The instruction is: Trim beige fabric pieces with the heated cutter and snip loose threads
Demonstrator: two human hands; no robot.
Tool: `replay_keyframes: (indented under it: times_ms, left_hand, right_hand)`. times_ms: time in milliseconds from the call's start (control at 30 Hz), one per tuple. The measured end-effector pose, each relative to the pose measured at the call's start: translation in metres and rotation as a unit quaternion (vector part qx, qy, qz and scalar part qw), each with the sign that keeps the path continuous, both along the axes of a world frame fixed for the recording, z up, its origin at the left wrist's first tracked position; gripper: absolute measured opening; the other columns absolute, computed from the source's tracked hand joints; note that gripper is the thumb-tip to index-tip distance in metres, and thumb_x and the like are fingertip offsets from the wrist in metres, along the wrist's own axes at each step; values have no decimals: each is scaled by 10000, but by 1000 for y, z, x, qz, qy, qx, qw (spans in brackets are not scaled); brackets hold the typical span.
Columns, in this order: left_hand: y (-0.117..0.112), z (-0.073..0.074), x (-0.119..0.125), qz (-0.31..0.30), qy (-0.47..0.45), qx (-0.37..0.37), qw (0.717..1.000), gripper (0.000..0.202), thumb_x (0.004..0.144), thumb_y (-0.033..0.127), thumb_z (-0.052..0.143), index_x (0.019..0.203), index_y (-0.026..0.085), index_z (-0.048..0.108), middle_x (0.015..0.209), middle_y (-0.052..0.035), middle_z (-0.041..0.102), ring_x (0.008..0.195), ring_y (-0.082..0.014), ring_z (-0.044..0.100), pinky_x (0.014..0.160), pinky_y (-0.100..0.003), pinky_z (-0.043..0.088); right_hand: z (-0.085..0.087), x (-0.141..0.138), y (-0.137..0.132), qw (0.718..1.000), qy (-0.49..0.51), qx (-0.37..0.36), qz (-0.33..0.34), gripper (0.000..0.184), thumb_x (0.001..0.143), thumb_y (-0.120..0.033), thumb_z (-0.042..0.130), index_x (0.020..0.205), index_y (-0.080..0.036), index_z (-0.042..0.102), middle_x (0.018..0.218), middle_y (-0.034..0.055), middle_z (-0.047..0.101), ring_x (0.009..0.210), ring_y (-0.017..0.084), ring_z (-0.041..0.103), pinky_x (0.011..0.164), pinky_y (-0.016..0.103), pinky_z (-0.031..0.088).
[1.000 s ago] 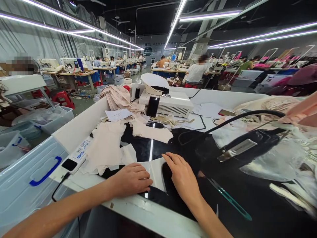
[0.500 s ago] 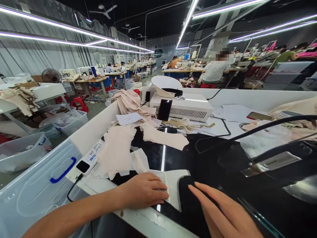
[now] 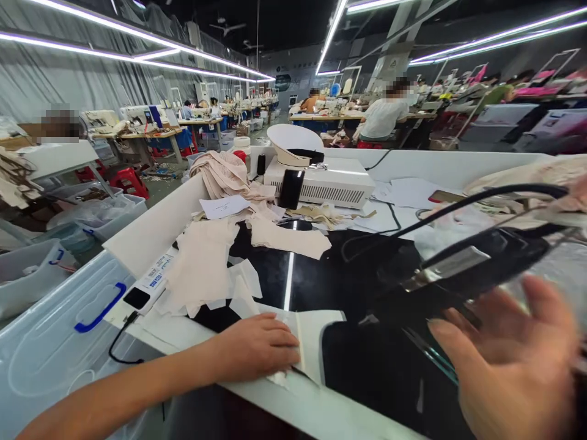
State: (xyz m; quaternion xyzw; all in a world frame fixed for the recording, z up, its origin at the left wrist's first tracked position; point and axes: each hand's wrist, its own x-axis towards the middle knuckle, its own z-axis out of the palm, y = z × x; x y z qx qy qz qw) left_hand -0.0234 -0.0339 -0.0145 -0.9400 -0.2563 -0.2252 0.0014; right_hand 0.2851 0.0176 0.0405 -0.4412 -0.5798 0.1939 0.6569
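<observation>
My left hand (image 3: 254, 347) lies flat, fingers together, pressing a white paper piece (image 3: 316, 339) onto the glossy black table top (image 3: 348, 281) near its front edge. My right hand (image 3: 509, 366) hovers above the table at the lower right, fingers spread and holding nothing. It is just below a black iron (image 3: 463, 269) with a metal plate, which sits on the table with a black cable arching over it. A black fabric piece (image 3: 376, 366) lies between my two hands.
Beige fabric pieces (image 3: 202, 269) are piled to the left. A white machine (image 3: 321, 180) with a black cylinder (image 3: 290, 188) stands behind. A card reader (image 3: 144, 290) lies on the white rim, a clear bin lid (image 3: 55, 342) beside it. Other people work at distant tables.
My right hand lifted off the black fabric and swung right and up toward the iron, its fingers spreading. My left hand stayed pressed on the white piece.
</observation>
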Motion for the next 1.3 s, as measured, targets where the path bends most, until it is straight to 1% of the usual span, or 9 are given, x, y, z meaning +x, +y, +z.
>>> replay_keyframes:
  times_ms: [33,133,300,400,533,767,900,1067,1300]
  left_hand:
    - [0,3,-1,1,-15,5,1000,193,1135,261,521,1123,191,701,1177,-20,786,1137,-192,715,1157,-377,467]
    - [-3,11,0,3,-30,10,1000,206,1135,214,499,1101,166,697,1093,-36,783,1096,-191,713,1139,-366,475]
    - [-8,17,15,-9,-6,12,1000,171,1103,215,559,1025,146,694,990,-48,755,963,-192,699,1014,-322,535]
    - [-6,12,26,-27,10,14,999,166,1074,283,639,988,151,690,996,-49,749,963,-200,696,980,-326,549]
    - [0,6,36,-38,13,-3,999,183,1063,304,664,950,163,692,1020,-48,764,977,-197,708,968,-312,555]
    - [9,6,37,-27,-52,-76,995,201,1100,253,584,1016,141,727,1038,-68,791,1011,-190,735,992,-297,565]
    - [11,5,36,-26,-74,-91,993,164,1077,244,629,1036,128,738,1049,-75,791,1014,-196,738,983,-299,569]
    - [11,5,37,-30,-55,-96,993,221,1028,343,725,1076,128,734,1091,-89,786,1027,-224,732,1000,-331,560]
    - [11,6,39,-14,-49,-101,994,220,999,349,767,1047,137,734,1086,-73,778,999,-220,718,941,-325,550]
  right_hand:
    - [8,-5,0,999,11,-50,-7,858,739,-517,915,1491,-492,501,1444,34,640,1391,378,587,1096,584,542]
    - [29,-24,3,997,37,-56,32,703,633,-571,960,1228,-350,659,1254,79,752,1099,365,748,981,586,591]
    - [44,-49,9,997,63,-42,27,467,745,-511,909,1091,-316,664,919,-37,758,731,208,722,819,440,592]
    - [44,-54,8,999,41,-11,31,440,725,-426,941,1021,-307,638,921,-35,752,700,202,706,756,409,572]
    - [41,-63,-8,995,67,38,66,501,769,-337,926,1173,-315,631,811,-52,716,586,189,653,613,379,559]
    - [32,-75,-49,971,169,15,171,463,852,-345,879,1244,-301,637,806,-36,680,571,184,648,499,353,589]
    - [26,-79,-56,966,187,22,177,450,847,-355,882,1224,-298,644,783,-30,668,551,186,634,468,346,573]
    - [19,-85,-56,963,198,21,184,445,872,-329,859,1256,-301,634,806,-34,671,580,174,628,524,346,574]
    - [24,-93,-51,965,212,39,148,440,846,-322,858,1217,-293,625,791,-44,652,568,170,612,504,325,541]
